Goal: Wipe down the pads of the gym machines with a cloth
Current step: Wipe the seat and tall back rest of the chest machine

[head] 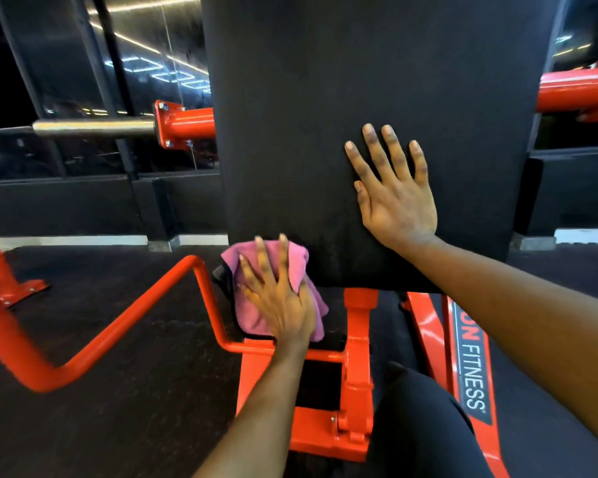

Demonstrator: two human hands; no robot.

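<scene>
A large black back pad point(359, 115) fills the upper middle of the head view. My right hand point(394, 198) lies flat on its lower part, fingers straight and spread. Below the pad's lower left corner sits a smaller black pad point(223, 274), mostly hidden under a pink cloth point(249, 322). My left hand point(280, 298) presses the cloth down on that small pad with straight fingers.
The machine's orange frame point(325, 432) runs below the pads, with a bent orange bar point(118, 336) reaching left. A chrome weight peg point(94, 127) sticks out at left. My leg in dark fabric point(422, 426) is at the bottom. Dark gym floor lies all around.
</scene>
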